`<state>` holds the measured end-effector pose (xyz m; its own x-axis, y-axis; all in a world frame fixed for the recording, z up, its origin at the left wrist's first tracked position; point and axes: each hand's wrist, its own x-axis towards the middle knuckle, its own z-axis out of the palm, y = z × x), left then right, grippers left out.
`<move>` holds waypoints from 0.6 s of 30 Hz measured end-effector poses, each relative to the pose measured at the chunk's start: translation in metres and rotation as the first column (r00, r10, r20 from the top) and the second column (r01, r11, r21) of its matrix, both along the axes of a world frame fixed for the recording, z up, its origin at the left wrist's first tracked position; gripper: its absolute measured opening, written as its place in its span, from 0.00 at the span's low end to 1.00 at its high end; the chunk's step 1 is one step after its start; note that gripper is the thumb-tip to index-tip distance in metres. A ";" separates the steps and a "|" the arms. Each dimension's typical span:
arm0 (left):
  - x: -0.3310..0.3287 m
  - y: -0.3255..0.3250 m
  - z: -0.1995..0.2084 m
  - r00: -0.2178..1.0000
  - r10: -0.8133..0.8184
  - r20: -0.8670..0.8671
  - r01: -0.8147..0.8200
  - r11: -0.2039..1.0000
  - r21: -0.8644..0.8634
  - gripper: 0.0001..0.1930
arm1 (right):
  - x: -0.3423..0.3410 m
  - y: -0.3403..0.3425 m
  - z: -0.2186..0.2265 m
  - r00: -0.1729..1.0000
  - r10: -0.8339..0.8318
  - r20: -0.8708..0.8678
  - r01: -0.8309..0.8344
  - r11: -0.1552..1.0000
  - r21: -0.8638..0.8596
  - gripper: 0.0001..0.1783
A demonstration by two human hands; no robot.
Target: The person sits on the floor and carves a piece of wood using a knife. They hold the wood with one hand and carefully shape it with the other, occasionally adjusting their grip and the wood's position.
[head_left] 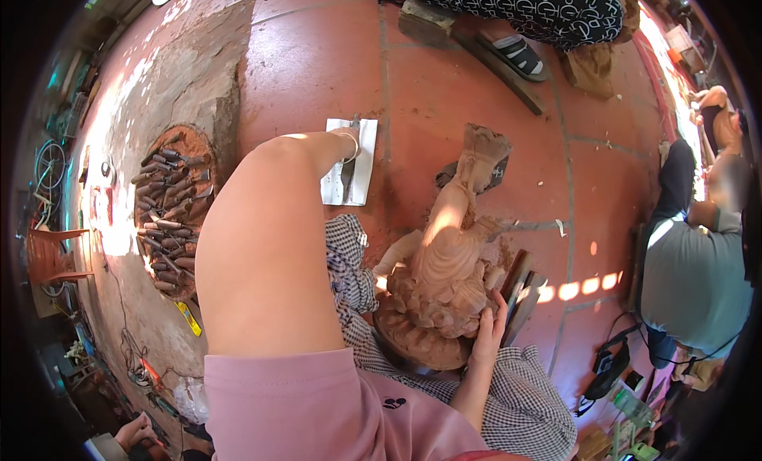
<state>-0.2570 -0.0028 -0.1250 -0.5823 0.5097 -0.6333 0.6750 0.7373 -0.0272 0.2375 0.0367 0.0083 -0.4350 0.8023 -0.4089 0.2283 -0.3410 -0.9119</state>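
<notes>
A reddish-brown carved wooden statue (pixel 448 263) lies on the red tiled floor against my checked-trousered lap, head pointing away from me. My right hand (pixel 488 328) rests on its rounded base, fingers spread over the carving. My left arm reaches forward to a white rectangular pad (pixel 363 171) on the floor. My left hand (pixel 347 138), mostly hidden behind the forearm and wearing a thin bracelet, closes around a dark chisel (pixel 348 175) lying along the pad.
A round tray of several chisels (pixel 171 211) sits on a wooden slab at left. Flat dark tools (pixel 520 290) lie right of the statue. Another person's sandalled foot (pixel 516 55) is at the top, and a seated person (pixel 690 263) at right.
</notes>
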 end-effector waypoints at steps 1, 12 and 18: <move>0.001 0.004 0.002 0.988 0.133 0.077 -0.128 0.989 -0.071 0.23 | 0.000 0.000 -0.001 1.000 -0.007 0.001 0.007 1.000 -0.008 0.28; 0.013 0.011 0.026 0.966 0.069 0.248 -0.010 0.974 -0.228 0.11 | -0.006 0.000 0.008 0.999 -0.008 0.035 0.007 1.000 0.016 0.27; -0.009 0.036 0.071 0.779 0.168 0.604 -0.222 0.975 0.016 0.16 | -0.001 0.001 -0.002 1.000 -0.024 0.017 0.024 0.999 -0.026 0.24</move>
<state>-0.2661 0.0333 -0.0541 -0.1954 0.4924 -0.8482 0.3777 0.8359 0.3983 0.2367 0.0381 0.0060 -0.4088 0.8014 -0.4366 0.2346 -0.3701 -0.8989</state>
